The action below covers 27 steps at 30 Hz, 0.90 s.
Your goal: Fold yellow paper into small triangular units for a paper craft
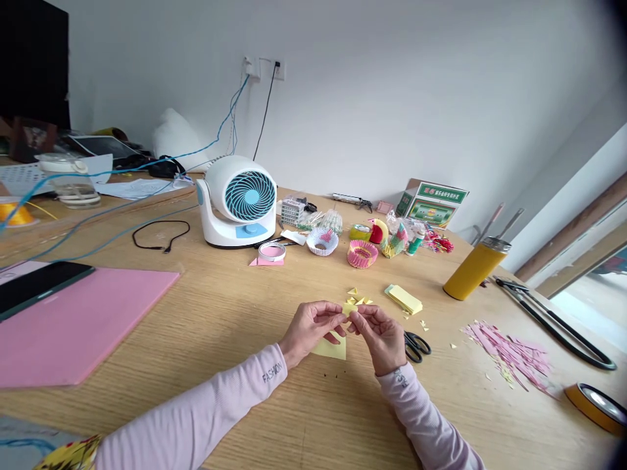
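Between my two hands is a small piece of yellow paper (349, 309), pinched at its left edge by my left hand (316, 326) and at its right by my right hand (381, 334). Under the left fingers a larger yellow sheet (334, 347) lies flat on the table. Small folded yellow paper pieces (361, 301) sit just beyond my fingertips. Close to my right wrist are the black handles of scissors (417, 346); their blades are hidden by the hand. A stack of yellow paper strips (404, 299) rests farther right.
A white fan (240, 199) stands behind, with paper baskets (362, 253) to its right. Pink paper shreds (509, 352), a yellow tumbler (476, 269) and a tape roll (597, 406) lie right. A phone (39, 287) lies on a pink board (98, 326) at left.
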Tool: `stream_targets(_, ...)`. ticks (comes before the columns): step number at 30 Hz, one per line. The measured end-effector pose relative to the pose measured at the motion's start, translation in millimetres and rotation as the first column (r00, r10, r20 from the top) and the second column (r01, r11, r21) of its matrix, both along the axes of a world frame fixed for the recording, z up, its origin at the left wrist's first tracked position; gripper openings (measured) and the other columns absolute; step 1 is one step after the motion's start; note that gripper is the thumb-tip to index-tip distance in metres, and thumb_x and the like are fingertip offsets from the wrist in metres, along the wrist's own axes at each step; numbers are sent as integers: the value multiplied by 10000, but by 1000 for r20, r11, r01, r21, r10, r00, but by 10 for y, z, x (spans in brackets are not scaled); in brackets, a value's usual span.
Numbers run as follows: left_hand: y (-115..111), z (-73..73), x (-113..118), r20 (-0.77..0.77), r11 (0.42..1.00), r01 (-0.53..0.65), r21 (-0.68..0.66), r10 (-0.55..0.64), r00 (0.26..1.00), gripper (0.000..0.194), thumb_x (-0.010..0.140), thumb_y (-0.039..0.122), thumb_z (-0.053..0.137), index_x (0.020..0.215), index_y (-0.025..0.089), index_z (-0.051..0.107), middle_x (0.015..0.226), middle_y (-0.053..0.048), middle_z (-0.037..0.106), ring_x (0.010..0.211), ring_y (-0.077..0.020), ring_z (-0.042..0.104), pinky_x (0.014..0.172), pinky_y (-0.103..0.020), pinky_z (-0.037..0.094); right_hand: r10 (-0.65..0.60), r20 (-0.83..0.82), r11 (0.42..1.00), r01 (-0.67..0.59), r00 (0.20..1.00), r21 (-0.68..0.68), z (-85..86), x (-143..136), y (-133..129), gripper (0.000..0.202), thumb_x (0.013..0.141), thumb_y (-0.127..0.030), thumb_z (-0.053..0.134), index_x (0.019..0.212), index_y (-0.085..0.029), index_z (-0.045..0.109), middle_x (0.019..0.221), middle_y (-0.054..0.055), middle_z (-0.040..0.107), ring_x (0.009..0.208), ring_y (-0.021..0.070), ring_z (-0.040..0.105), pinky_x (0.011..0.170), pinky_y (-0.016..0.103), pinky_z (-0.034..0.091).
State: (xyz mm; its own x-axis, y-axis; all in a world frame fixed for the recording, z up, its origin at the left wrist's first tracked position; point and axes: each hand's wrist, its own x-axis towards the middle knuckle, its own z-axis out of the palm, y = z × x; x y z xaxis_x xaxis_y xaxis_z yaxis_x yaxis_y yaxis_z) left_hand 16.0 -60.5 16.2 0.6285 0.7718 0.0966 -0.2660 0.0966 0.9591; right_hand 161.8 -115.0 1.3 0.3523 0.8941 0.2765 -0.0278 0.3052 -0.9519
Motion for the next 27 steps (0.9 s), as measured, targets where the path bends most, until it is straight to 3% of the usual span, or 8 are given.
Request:
stream_targets(7,-14,-8,-4,13,998,58,15,-58,998,337,716,394,668,875,98,649,762,-72,648,687,-163,627,533,-235,506,-16,25,998,17,1000,-58,-25,-3,0,207,640,-354,755,715,-187,657,567,0,629,458,125,525,405,242,410)
stream_targets(15,-6,-59,19,20,998,45,35,-45,999,323,676,387,705,806,101,628,702,-44,641,611,-141,623,575,-262,517,16,46,998,-13,999,-59,12,14,-32,210,663,-352,738,659,-170,634,554,3,608,489,115,533,461,232,432)
stream_targets(19,-14,-48,6,16,995,94,26,-95,995,335,678,392,701,820,102,612,728,-60,651,640,-154,629,564,-268,524,40,68,998,-37,997,-44,16,-16,-43,223,675,-362,728,637,-169,624,543,-9,587,488,108,522,482,232,433)
stream_targets(24,-8,-36,-7,25,994,61,-90,-59,998,329,655,371,725,799,110,584,724,-36,627,587,-116,596,516,-237,516,31,353,995,5,935,-99,113,186,-58,308,785,-447,585,795,-152,673,603,30,622,489,128,539,469,248,430)
stream_targets(26,14,-33,-19,50,986,48,-158,-41,998,325,648,351,736,816,111,595,731,-25,616,596,-98,583,514,-208,506,-88,516,987,145,852,-72,151,419,-100,342,807,-447,541,956,-160,656,686,51,654,530,155,579,524,281,469)
stream_targets(27,29,-31,-28,69,980,55,-192,-42,997,321,648,342,738,828,112,604,740,-23,613,612,-92,583,519,-195,502,-176,608,964,261,774,-52,156,556,-134,329,806,-436,538,965,-172,651,682,50,658,554,172,599,543,291,476)
